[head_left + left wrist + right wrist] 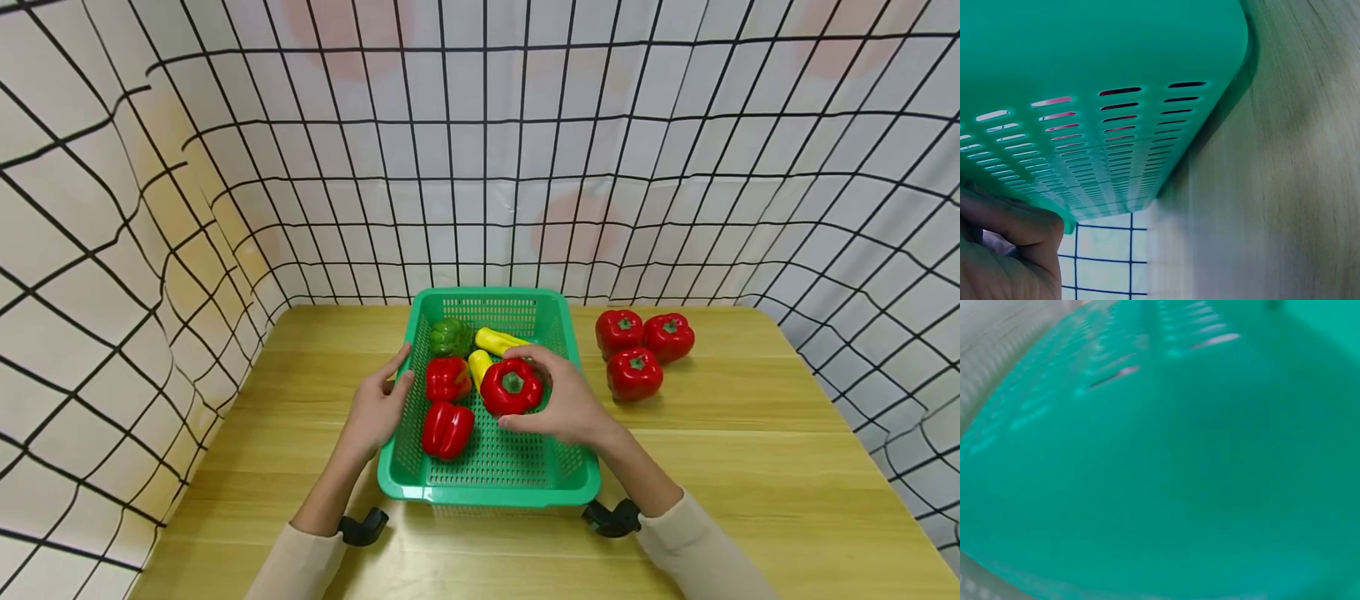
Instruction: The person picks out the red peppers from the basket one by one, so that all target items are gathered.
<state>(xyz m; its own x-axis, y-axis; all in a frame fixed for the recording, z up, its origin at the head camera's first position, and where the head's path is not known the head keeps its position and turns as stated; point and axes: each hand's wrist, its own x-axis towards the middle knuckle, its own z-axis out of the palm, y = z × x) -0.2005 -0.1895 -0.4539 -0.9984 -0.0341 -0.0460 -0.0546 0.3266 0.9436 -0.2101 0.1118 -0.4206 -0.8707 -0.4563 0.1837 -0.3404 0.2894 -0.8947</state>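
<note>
The basket (495, 497) looks like smooth, shiny plastic, the red peppers (447, 431) are slick and very shiny, the table (720, 467) looks like smooth wood with a little shine, and the sleeves (708, 550) look like dull cloth.

White, black-gridded sheeting (467, 150) is hanging behind and on both sides of a yellowish, wood-grained table (757, 475).

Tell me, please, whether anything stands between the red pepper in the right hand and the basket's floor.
Nothing visible does: the right hand holds the red pepper over the green basket, though the spot directly beneath is hidden.
</note>
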